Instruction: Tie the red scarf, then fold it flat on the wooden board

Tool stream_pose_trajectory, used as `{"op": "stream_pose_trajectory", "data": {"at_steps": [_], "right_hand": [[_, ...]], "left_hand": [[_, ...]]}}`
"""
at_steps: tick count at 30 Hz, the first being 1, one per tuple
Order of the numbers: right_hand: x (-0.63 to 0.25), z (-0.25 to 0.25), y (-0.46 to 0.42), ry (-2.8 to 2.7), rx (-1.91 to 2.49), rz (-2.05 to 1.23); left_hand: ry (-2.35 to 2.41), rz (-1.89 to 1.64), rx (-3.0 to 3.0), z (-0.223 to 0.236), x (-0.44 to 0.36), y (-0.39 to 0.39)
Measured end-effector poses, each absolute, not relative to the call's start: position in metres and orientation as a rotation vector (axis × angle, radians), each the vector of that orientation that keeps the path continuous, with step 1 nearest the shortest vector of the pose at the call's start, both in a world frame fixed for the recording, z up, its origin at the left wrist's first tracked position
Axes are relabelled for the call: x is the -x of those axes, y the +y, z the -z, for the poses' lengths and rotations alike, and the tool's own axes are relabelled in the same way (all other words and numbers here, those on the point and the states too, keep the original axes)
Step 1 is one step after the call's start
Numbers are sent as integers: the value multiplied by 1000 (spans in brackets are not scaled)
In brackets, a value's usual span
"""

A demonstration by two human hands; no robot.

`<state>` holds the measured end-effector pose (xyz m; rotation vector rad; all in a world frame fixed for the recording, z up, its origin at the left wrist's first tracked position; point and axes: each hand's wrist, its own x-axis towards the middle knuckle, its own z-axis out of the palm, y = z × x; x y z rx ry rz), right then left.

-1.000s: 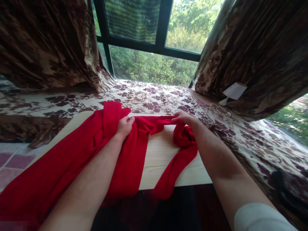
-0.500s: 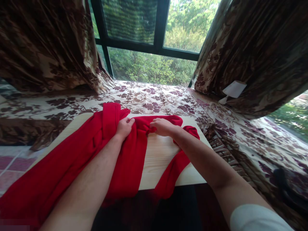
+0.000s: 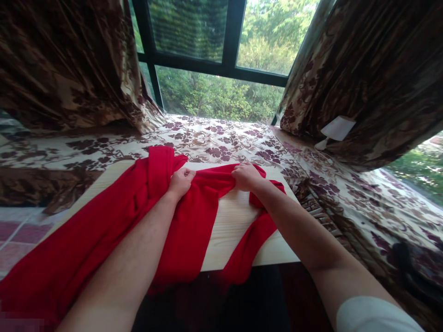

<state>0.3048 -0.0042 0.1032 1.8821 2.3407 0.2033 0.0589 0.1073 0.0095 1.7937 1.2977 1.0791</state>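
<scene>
A long red cloth [image 3: 104, 230] lies bunched across a pale wooden tabletop [image 3: 231, 226], with ends hanging over the near edge. My left hand [image 3: 180, 180] is closed on a fold of the cloth near the table's far edge. To its right, my right hand [image 3: 245, 176] is closed on the same stretch of fabric, which runs taut between the two hands. A narrower strip of the cloth drops from under my right hand over the front edge.
A brown floral cover [image 3: 214, 143] spreads over the window seat behind and to the right of the table. Matching curtains [image 3: 363, 69] hang on both sides of a dark-framed window [image 3: 224, 55]. A small white tag [image 3: 337, 129] is on the right curtain. Tiled floor [image 3: 14, 235] shows at left.
My right hand went from the cloth's far right end toward my left hand, then back a little to the right, gripping the fabric. My left hand kept its hold.
</scene>
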Motion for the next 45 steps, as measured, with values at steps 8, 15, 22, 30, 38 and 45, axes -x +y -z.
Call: {"op": "stream_pose_trajectory", "data": {"at_steps": [8,15,22,30,38,45], "right_hand": [[-252,-76,-23,2912,-1597,34],[-259,-68,-28,2819,-1747,114],[-267,-88,-33,2575,-1743,437],[-268,-84,-2,2587,-2120,291],[-272,-54,37,2289,-2074,411],[-262,-48,53,2298,-2100,463]], "left_hand": [[1334,-1036,-1851,-10,-58,110],[1308,-1062,-1828,-8,-59,110],[1244,-1031,-1853,-12,-62,103],[1325,-1002,-1895,-11,-62,98],[1405,-1089,-1945,-10,-64,96],[1524,-1166,-2104,-5,-64,97]]}}
